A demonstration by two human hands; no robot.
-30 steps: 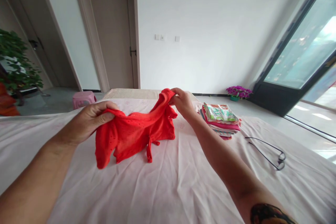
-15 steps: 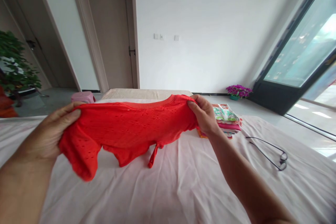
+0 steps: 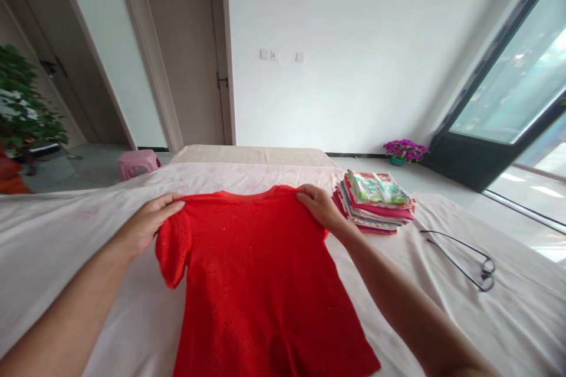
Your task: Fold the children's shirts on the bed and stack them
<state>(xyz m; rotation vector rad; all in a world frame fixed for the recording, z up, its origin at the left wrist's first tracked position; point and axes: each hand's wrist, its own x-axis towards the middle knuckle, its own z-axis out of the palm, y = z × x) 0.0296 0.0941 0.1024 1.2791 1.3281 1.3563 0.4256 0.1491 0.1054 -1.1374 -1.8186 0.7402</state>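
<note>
A red short-sleeved shirt point(image 3: 260, 271) with small eyelet holes is stretched out between my hands over the pale sheet point(image 3: 119, 318). Its neckline faces away from me, and the lower part runs off the bottom of the view. My left hand point(image 3: 152, 221) is closed on the left shoulder, above a hanging sleeve. At the right shoulder, my right hand point(image 3: 319, 207) pinches the cloth; the sleeve there is mostly hidden behind the hand and forearm. A stack of folded clothes point(image 3: 375, 203) lies just right of my right hand, with a green and orange patterned piece on top.
Black-framed glasses point(image 3: 469, 262) lie on the sheet at the right. Beyond the bed stand a pink stool point(image 3: 139, 164) and a pot of purple flowers point(image 3: 404, 152). A leafy plant point(image 3: 26, 100) is at the far left, and a glass door point(image 3: 499, 88) at the right.
The shirt was bunched and lifted between my hands; now it hangs unfurled toward me, its body spread out. Both hands have moved farther away, and my left hand also moved right.
</note>
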